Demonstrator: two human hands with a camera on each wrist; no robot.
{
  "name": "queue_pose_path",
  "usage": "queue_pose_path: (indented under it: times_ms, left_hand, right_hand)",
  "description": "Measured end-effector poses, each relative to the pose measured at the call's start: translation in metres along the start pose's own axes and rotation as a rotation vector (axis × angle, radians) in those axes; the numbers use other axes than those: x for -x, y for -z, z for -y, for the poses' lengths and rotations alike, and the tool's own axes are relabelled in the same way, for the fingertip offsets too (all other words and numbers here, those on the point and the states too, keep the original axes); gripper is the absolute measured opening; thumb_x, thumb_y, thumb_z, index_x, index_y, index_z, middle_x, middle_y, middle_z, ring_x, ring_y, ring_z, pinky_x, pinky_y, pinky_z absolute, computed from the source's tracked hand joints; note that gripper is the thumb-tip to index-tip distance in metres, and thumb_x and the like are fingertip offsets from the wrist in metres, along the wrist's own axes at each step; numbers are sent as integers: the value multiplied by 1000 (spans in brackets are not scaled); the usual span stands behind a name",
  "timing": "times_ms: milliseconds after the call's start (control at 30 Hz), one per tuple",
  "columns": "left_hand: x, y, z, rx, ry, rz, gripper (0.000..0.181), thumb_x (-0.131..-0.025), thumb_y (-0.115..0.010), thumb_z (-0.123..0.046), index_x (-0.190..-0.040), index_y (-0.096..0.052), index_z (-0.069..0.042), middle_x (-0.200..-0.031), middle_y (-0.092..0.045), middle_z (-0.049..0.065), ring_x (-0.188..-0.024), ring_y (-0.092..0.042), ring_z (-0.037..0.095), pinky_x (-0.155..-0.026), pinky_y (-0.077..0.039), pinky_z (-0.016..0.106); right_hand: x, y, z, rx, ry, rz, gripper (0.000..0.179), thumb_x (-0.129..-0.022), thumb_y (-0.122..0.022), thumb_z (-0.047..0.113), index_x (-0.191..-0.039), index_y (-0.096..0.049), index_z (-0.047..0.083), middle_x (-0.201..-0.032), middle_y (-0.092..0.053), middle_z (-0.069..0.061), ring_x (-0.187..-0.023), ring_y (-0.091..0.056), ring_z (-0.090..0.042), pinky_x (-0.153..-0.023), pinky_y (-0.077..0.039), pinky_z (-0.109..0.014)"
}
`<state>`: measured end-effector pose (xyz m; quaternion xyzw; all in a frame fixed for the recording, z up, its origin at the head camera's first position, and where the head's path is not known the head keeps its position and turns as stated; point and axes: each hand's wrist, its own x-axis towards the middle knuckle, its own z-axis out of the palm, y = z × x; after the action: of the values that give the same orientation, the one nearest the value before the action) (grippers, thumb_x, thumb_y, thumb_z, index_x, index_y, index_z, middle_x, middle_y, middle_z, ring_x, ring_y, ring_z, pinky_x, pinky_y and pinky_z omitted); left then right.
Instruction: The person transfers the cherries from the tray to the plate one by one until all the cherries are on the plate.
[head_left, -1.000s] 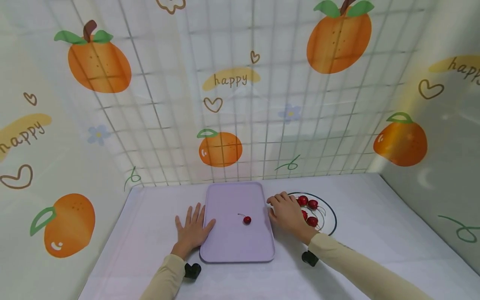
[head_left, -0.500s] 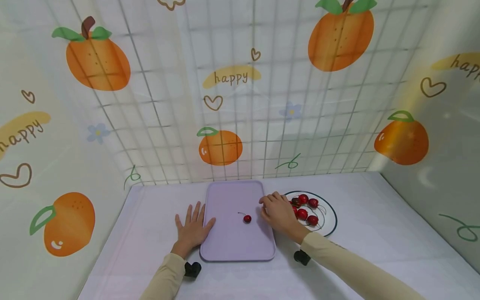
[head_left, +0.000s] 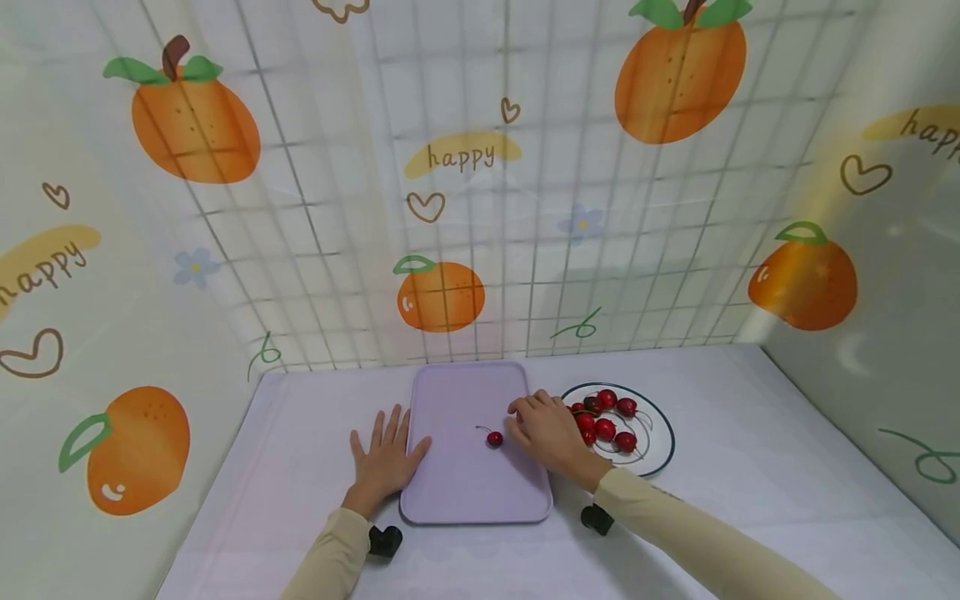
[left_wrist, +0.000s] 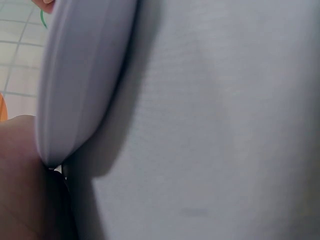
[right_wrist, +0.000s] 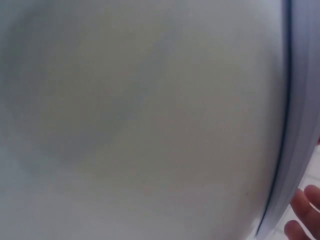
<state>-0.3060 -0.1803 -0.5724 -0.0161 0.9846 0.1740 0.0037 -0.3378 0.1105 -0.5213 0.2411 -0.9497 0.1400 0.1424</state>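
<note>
In the head view, my left hand (head_left: 385,458) lies flat with fingers spread beside the lavender tray (head_left: 457,492), its thumb over the left rim. My right hand (head_left: 550,432) is over the tray's right edge, fingers loosely bent, with nothing visible between them. A single red cherry (head_left: 494,438) with a thin stem lies on the tray, just left of the right hand. In the right wrist view, the fingertips (right_wrist: 302,205) show apart beyond the tray's side (right_wrist: 300,100). The left wrist view shows the tray's outer wall (left_wrist: 85,85) close beside the wrist.
A white plate with a dark rim (head_left: 660,454) holds several red cherries (head_left: 604,429) at the right; the right hand and wrist cover part of its left side. White cloth (head_left: 300,467) covers the table. A fruit-printed curtain (head_left: 480,208) stands behind and at both sides.
My right hand has moved left from the plate to over the tray's right edge, uncovering more cherries on the plate. The left hand and the cherry on the tray stay in place.
</note>
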Motion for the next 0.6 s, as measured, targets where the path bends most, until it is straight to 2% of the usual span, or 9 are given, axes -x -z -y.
queue_pose_path:
  times_ms: [233,600]
  left_hand:
    - [3,3,-2,17,-5,-14,80,-103,-33,-68,-166,-20,-20,-176,-11,1,-165,-3,33,-123,9,72]
    - [2,4,-2,17,5,-5,80,-103,-34,-67,-166,-20,-20,-176,-11,1,-165,-4,33,-123,10,72]
  right_hand:
    - [1,-1,7,-51,11,46,33,-100,-62,43,-112,-70,14,-97,-73,-2,-102,-59,-23,-91,-49,-44]
    - [-2,-8,16,0,41,55,36,-94,-70,49,-107,-70,16,-89,-69,3,-93,-57,-18,-84,-49,-41]
